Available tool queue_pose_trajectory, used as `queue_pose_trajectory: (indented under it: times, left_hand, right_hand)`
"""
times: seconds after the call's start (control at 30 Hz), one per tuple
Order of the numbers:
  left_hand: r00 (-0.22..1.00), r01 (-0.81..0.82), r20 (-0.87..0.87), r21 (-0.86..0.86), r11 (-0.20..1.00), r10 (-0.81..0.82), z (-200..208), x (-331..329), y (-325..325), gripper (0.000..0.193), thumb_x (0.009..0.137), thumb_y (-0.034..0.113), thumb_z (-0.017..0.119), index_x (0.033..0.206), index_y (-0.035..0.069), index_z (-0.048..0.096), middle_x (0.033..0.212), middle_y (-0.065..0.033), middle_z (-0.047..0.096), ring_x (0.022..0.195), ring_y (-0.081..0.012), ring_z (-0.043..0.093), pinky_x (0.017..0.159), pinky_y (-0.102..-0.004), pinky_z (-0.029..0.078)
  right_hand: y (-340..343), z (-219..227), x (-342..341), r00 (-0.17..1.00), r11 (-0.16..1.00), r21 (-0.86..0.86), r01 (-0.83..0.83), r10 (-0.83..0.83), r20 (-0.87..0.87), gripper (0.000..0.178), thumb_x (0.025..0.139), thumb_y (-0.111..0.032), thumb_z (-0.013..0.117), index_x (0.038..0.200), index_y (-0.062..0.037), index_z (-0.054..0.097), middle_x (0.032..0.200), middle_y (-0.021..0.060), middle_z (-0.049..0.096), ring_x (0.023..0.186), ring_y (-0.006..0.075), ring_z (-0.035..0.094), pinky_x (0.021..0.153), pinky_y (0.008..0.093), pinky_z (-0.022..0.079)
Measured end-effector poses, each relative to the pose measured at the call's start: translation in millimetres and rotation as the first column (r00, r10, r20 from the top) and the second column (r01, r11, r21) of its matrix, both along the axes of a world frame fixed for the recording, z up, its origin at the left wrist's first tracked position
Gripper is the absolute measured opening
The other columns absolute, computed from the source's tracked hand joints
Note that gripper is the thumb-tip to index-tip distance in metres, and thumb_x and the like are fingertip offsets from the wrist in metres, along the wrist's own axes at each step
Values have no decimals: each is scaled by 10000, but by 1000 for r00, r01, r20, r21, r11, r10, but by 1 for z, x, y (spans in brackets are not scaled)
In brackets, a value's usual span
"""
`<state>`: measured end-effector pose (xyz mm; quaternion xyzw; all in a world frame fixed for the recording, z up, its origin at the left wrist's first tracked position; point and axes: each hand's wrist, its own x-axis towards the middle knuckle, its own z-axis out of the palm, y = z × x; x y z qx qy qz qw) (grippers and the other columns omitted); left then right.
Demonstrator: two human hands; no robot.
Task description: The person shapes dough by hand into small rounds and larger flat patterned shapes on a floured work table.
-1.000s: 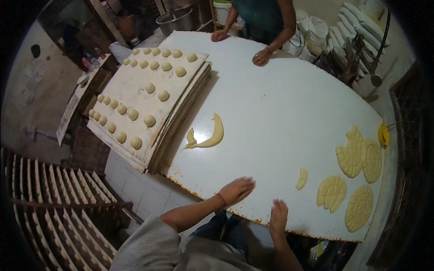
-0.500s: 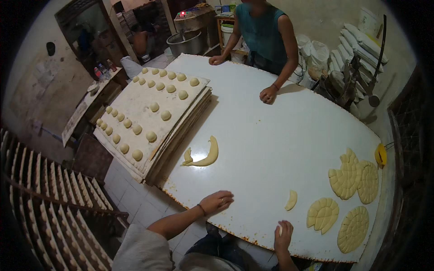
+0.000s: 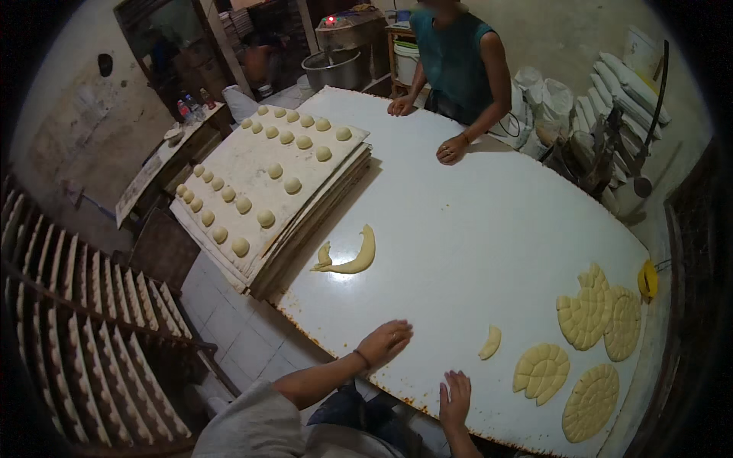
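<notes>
My left hand (image 3: 385,343) is palm down at the near edge of the white table (image 3: 473,229), its fingers stretched out and slightly curved; whatever is beneath the palm is hidden. To its right, my right hand (image 3: 455,398) lies palm down by the same edge, fingers extended and a little apart. A small curved dough strip (image 3: 490,343) rests beyond the right hand. Farther off, a long bent piece of dough (image 3: 353,257) lies near the stacked boards. On the right are flattened dough slabs scored into segments: a broken one (image 3: 540,372), a round one (image 3: 592,402) and two overlapping ones (image 3: 585,309).
Rows of dough balls (image 3: 266,218) sit on stacked boards (image 3: 229,160) at the left. Across the table stands a person (image 3: 462,72) in a teal top, hands on its edge. A yellow scraper (image 3: 647,280) is at the right edge. A loaded rack (image 3: 92,336) fills the lower left.
My right hand has moved slightly left, its fingers now straighter; a pale bit seen at its fingers earlier no longer shows. My left hand has shifted a little right. The view has shifted slightly.
</notes>
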<state>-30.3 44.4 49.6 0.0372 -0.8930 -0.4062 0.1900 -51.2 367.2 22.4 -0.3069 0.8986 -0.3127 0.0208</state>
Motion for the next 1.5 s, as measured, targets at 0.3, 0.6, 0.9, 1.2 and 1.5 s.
queue_pose_trajectory:
  times: [0.3,0.6,0.9,1.2,1.5]
  left_hand:
    - [991,-102,92,58,993,96,11,-2,-7,207,1002,141,685,1181,42,716,1308,-149,669,1297,-315,606,1096,-411,512]
    - [995,-95,-55,-150,984,87,14,-2,-42,204,1003,161,692,1156,27,681,1278,-155,650,1233,-336,616,1087,-426,509]
    - [864,-503,502,860,-90,-34,-35,130,-87,372,1067,239,671,1375,31,646,1264,-41,704,1201,-132,644,973,-289,549]
    - [919,-385,202,645,660,339,211,106,-538,453,953,203,804,1343,37,644,1230,-73,726,1046,-150,690,918,-296,563]
    - [643,-673,197,-317,668,740,124,52,-941,582,871,357,807,1329,22,676,1384,-231,628,1316,-381,572,1122,-454,485]
  right_hand:
    - [-21,-1,-1,981,984,-26,179,-176,82,254,1023,-107,658,1244,17,683,1371,208,631,1387,413,511,1204,503,373]
    - [-42,23,-15,967,962,-99,255,-254,19,254,1021,-108,657,1248,7,654,1335,231,605,1364,410,501,1156,521,415]
    - [-67,68,54,337,539,-44,841,-459,822,349,1071,-70,586,1400,44,565,1200,163,668,1089,248,630,861,371,570]
    - [-287,179,78,221,451,-80,889,-271,937,430,1033,-105,665,1444,-77,542,914,85,629,785,211,629,655,338,550]
    - [-497,228,40,657,934,-126,336,-136,742,416,1016,-76,695,1417,-15,603,1178,108,680,1017,205,654,851,337,576]
